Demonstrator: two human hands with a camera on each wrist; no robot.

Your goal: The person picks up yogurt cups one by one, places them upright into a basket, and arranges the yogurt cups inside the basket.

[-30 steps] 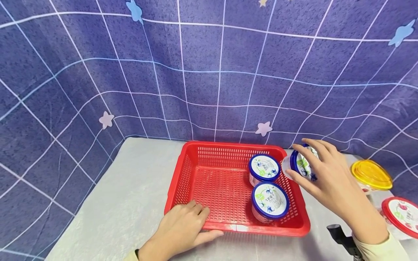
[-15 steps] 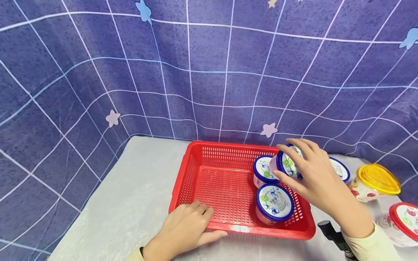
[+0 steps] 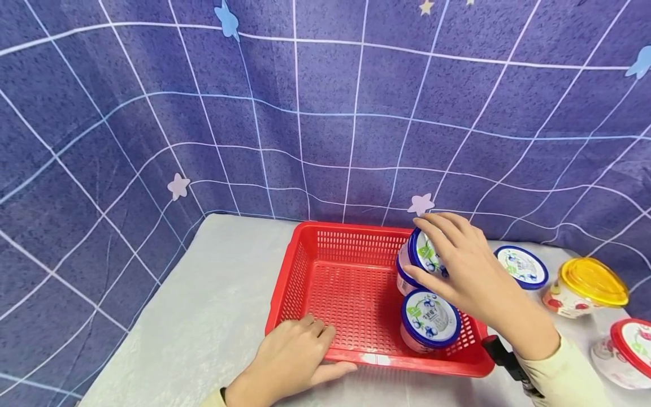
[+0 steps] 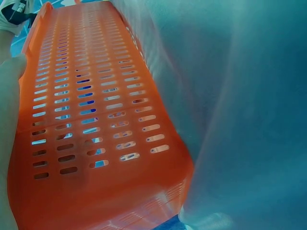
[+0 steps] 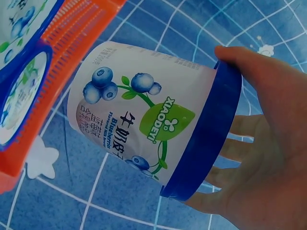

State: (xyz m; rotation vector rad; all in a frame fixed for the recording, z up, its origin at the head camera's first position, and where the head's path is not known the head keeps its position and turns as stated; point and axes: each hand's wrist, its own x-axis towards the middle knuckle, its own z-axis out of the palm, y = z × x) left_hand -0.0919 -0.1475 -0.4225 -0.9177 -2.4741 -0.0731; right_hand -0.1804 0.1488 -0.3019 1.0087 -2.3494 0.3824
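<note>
Blueberry yogurt tub (image 3: 427,254), blue-lidded, hangs tilted over the right end of the red plastic basket (image 3: 351,305), its lid toward my right palm. My right hand (image 3: 473,274) grips it by the lid's rim; the right wrist view shows the printed side of the tub (image 5: 139,105). Below it, a second blue-lidded tub (image 3: 403,281) in the basket is mostly hidden. A third tub (image 3: 430,317) stands upright at the basket's front right. My left hand (image 3: 290,356) holds the basket's front rim, fingers over the inside and thumb outside. Slotted basket wall (image 4: 96,96) fills the left wrist view.
Right of the basket, another blue-lidded tub (image 3: 521,267) stands on the pale tabletop (image 3: 193,305). A yellow-lidded tub (image 3: 592,285) and a red-lidded tub (image 3: 625,353) are farther right. A purple gridded curtain (image 3: 315,135) hangs behind the table.
My right hand has carried the tilted tub leftward, from beside the basket's right edge to above the rear tub inside. My left hand keeps its hold on the rim.
</note>
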